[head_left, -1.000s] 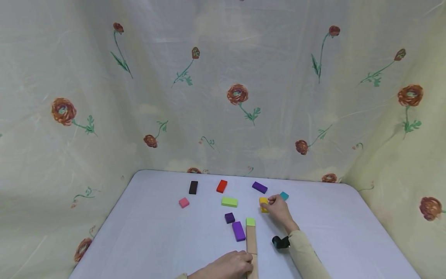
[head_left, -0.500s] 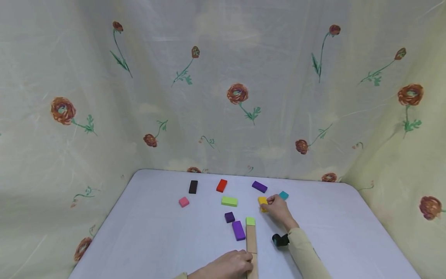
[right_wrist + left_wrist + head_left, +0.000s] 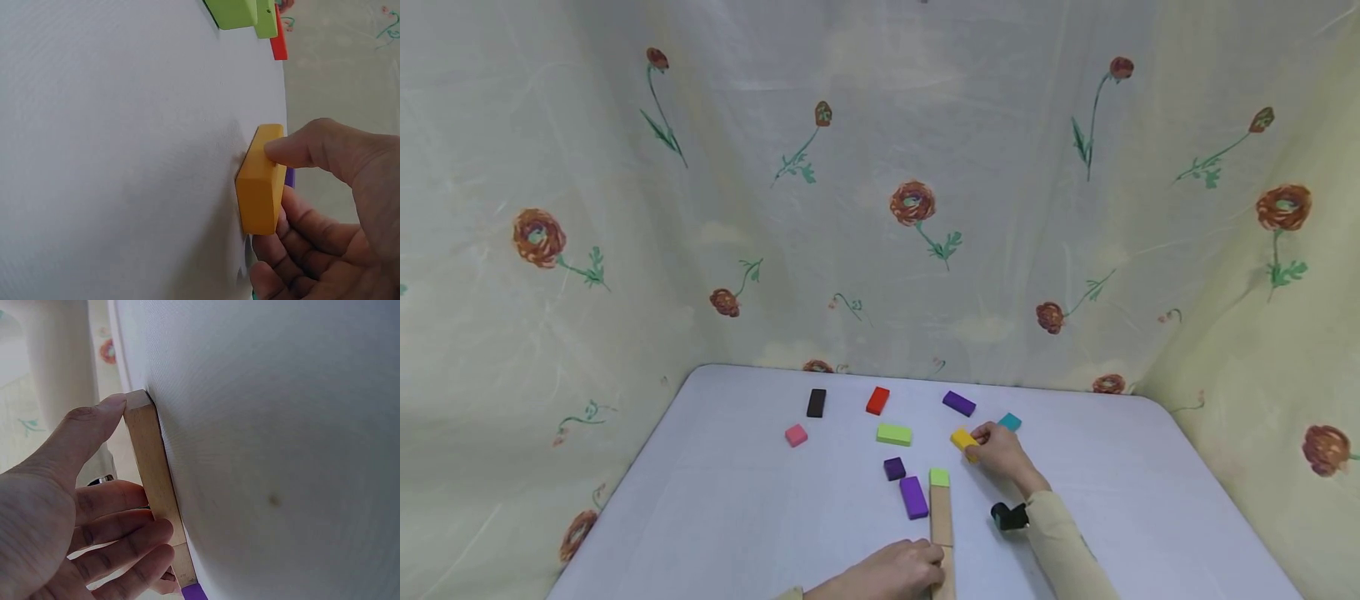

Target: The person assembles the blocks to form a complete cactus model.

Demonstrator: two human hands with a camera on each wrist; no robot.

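Yellow is the block that the right hand is pinching, thumb on its top face and the other fingers curling against its far side; the right wrist view is showing it lying against the pale desk, just beside a teal block and near a purple block. The left hand is gripping the near end of a wooden strip, thumb at its end and fingers curling along its side, as the left wrist view is showing. The strip is lying flat on the desk, pointing away from the person, with a small light green block sitting at its far end.

Judging by this, the work is looking like it is at an early stage: only that one block is lying at the strip, while the yellow one is in hand but well apart from it. A long purple block is lying just beside the strip, and a small dark purple block, a lime block, a red block, a dark brown block and a pink block are lying scattered further off, untouched.
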